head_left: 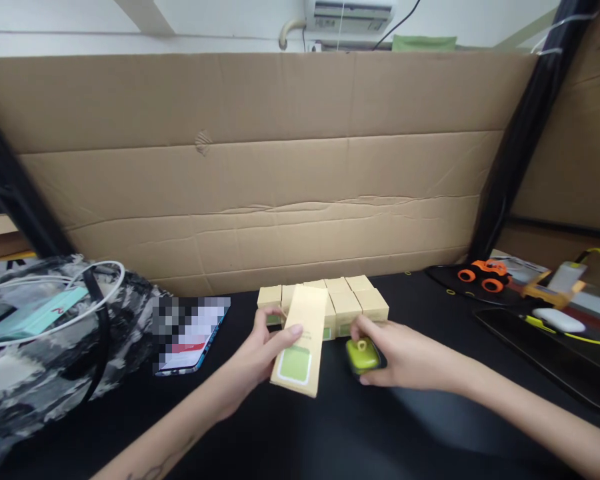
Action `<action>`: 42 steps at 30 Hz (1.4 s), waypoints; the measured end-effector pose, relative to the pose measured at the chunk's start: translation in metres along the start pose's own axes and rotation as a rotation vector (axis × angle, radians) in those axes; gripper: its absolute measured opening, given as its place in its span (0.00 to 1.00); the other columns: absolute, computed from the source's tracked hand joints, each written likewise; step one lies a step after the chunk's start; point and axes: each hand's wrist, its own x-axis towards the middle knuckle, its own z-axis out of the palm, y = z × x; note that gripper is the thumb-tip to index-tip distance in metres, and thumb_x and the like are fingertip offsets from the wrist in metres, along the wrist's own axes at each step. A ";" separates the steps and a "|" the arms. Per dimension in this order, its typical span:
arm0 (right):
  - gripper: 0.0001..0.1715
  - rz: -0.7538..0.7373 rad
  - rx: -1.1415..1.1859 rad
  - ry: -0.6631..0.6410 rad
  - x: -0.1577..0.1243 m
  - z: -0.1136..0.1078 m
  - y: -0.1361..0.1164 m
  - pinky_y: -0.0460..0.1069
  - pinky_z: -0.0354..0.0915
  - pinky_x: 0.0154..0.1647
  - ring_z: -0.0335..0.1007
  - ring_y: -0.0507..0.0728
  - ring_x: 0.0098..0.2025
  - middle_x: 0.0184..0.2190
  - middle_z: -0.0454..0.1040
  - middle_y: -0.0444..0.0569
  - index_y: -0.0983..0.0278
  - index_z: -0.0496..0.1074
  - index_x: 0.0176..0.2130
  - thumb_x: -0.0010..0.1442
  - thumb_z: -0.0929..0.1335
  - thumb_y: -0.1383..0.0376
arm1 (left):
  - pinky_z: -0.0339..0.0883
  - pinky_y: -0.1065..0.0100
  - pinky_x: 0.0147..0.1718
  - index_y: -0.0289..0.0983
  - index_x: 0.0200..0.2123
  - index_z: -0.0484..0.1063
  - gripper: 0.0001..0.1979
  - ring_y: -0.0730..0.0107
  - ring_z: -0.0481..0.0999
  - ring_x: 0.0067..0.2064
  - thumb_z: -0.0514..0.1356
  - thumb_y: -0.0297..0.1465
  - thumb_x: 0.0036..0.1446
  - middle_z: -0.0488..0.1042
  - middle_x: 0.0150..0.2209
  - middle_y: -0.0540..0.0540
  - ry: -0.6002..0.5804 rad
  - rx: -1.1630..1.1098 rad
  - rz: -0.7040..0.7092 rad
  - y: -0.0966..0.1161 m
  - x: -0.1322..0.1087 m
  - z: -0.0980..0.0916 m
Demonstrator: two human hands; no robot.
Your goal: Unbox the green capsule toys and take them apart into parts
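My left hand [267,340] grips a tall cream cardboard box [303,327] with a green printed square on its front, thumb across the face and fingers behind. The box tilts over the dark table. To its right, my right hand [387,350] is closed around a small green, dark-sided rounded case [364,355] with a little loop on top, close to the table. Just behind both hands stands a tight group of several matching cream boxes [344,305]. The held box hides part of that group.
A phone [197,337] lies on the left beside a camouflage-patterned bag [125,320] with a white cable. At the right are an orange toy truck [485,275], a black tray-like slab [545,353] and a white oval gadget [559,320]. A cardboard wall [260,167] closes the back.
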 end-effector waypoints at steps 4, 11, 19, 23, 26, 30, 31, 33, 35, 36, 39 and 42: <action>0.31 -0.138 -0.114 0.156 -0.008 0.008 -0.014 0.57 0.66 0.45 0.67 0.64 0.48 0.47 0.69 0.55 0.62 0.61 0.50 0.49 0.72 0.58 | 0.71 0.60 0.38 0.44 0.42 0.47 0.30 0.57 0.77 0.45 0.62 0.48 0.47 0.73 0.43 0.42 0.119 -0.195 -0.041 -0.020 -0.003 0.010; 0.18 -0.765 -0.520 0.434 -0.016 0.035 -0.043 0.54 0.64 0.55 0.71 0.59 0.48 0.44 0.77 0.55 0.67 0.67 0.51 0.60 0.64 0.71 | 0.72 0.61 0.36 0.43 0.40 0.47 0.28 0.59 0.79 0.39 0.63 0.47 0.48 0.74 0.41 0.43 0.132 -0.269 -0.049 -0.032 -0.018 0.031; 0.13 -0.656 -0.408 0.684 -0.011 0.040 -0.062 0.53 0.75 0.40 0.76 0.60 0.42 0.35 0.80 0.54 0.64 0.72 0.39 0.62 0.60 0.73 | 0.72 0.65 0.31 0.42 0.40 0.50 0.24 0.63 0.79 0.34 0.62 0.43 0.51 0.75 0.37 0.46 0.133 -0.346 -0.041 -0.033 -0.017 0.031; 0.14 -0.690 -0.406 0.836 -0.008 0.047 -0.062 0.54 0.73 0.44 0.76 0.56 0.42 0.32 0.80 0.47 0.60 0.72 0.32 0.60 0.61 0.74 | 0.72 0.65 0.31 0.41 0.39 0.50 0.21 0.64 0.78 0.35 0.61 0.39 0.54 0.74 0.38 0.45 0.147 -0.319 -0.020 -0.028 -0.018 0.032; 0.16 -0.736 -0.432 0.802 -0.008 0.044 -0.057 0.54 0.71 0.47 0.75 0.56 0.44 0.35 0.81 0.45 0.61 0.71 0.29 0.60 0.60 0.74 | 0.72 0.64 0.30 0.40 0.40 0.51 0.20 0.64 0.78 0.35 0.61 0.39 0.55 0.74 0.39 0.44 0.181 -0.331 -0.044 -0.028 -0.020 0.034; 0.18 -0.859 -0.491 0.717 -0.013 0.037 -0.056 0.51 0.63 0.56 0.70 0.54 0.50 0.39 0.80 0.42 0.63 0.74 0.36 0.65 0.57 0.69 | 0.71 0.68 0.28 0.38 0.41 0.55 0.20 0.68 0.77 0.30 0.59 0.43 0.55 0.75 0.35 0.45 0.208 -0.381 -0.103 -0.030 -0.018 0.034; 0.18 -0.885 -0.513 0.692 -0.014 0.037 -0.058 0.50 0.60 0.58 0.70 0.52 0.50 0.39 0.80 0.40 0.63 0.74 0.39 0.67 0.57 0.67 | 0.71 0.69 0.28 0.39 0.41 0.54 0.20 0.69 0.76 0.30 0.60 0.43 0.54 0.75 0.34 0.46 0.248 -0.376 -0.090 -0.031 -0.017 0.033; 0.16 -0.895 -0.550 0.679 -0.015 0.042 -0.063 0.48 0.59 0.58 0.69 0.50 0.49 0.39 0.80 0.36 0.60 0.73 0.43 0.67 0.58 0.65 | 0.70 0.70 0.29 0.40 0.43 0.52 0.24 0.70 0.76 0.30 0.64 0.39 0.51 0.75 0.33 0.47 0.334 -0.350 -0.040 -0.033 -0.015 0.032; 0.15 -0.858 -0.577 0.696 -0.016 0.049 -0.068 0.49 0.61 0.54 0.70 0.51 0.47 0.40 0.79 0.35 0.59 0.73 0.44 0.67 0.59 0.67 | 0.70 0.68 0.31 0.42 0.45 0.48 0.30 0.69 0.77 0.30 0.67 0.34 0.48 0.76 0.32 0.49 0.343 -0.328 0.034 -0.037 -0.013 0.032; 0.15 -0.850 -0.588 0.692 -0.016 0.050 -0.069 0.49 0.63 0.51 0.71 0.52 0.44 0.40 0.79 0.36 0.59 0.73 0.44 0.67 0.59 0.68 | 0.71 0.67 0.32 0.43 0.46 0.47 0.33 0.68 0.77 0.30 0.68 0.33 0.47 0.76 0.33 0.49 0.314 -0.321 0.074 -0.038 -0.012 0.032; 0.17 -0.833 -0.600 0.622 -0.016 0.037 -0.062 0.49 0.67 0.40 0.73 0.54 0.38 0.35 0.80 0.43 0.63 0.73 0.42 0.66 0.57 0.69 | 0.70 0.64 0.36 0.43 0.50 0.47 0.31 0.67 0.77 0.33 0.64 0.37 0.51 0.75 0.35 0.48 0.235 -0.295 0.147 -0.042 -0.011 0.035; 0.14 -0.696 -0.556 0.698 -0.014 -0.005 -0.028 0.51 0.67 0.42 0.73 0.56 0.43 0.38 0.79 0.50 0.63 0.70 0.36 0.64 0.57 0.71 | 0.68 0.65 0.32 0.40 0.49 0.52 0.22 0.67 0.74 0.32 0.54 0.44 0.57 0.72 0.35 0.45 0.221 -0.130 0.226 -0.047 -0.009 0.032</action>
